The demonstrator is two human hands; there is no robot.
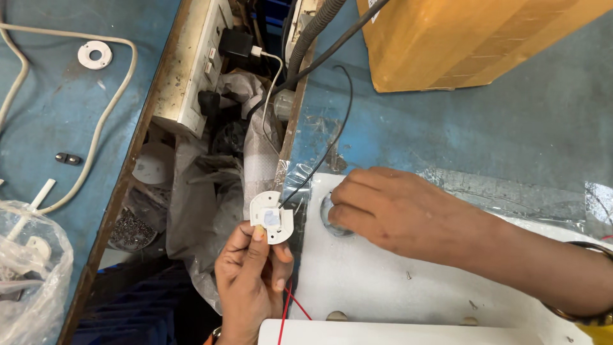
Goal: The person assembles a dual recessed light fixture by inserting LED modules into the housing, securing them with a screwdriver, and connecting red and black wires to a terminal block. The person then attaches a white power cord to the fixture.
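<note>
I see the blue table [523, 128] with open room at the right, a cardboard box [460, 38] at its far edge and a cluttered gap [211, 166] dropping away at its left edge. The white panel [357, 275] lies flat near me; a loose screw [408, 275] still lies on it, so fastening looks unfinished. My right hand [396, 207] presses on a round fitting [332, 217] in the panel; whether its grip is closed, I cannot tell. My left hand [252, 271] pinches the small white disc [271, 217], wired, over the gap.
</note>
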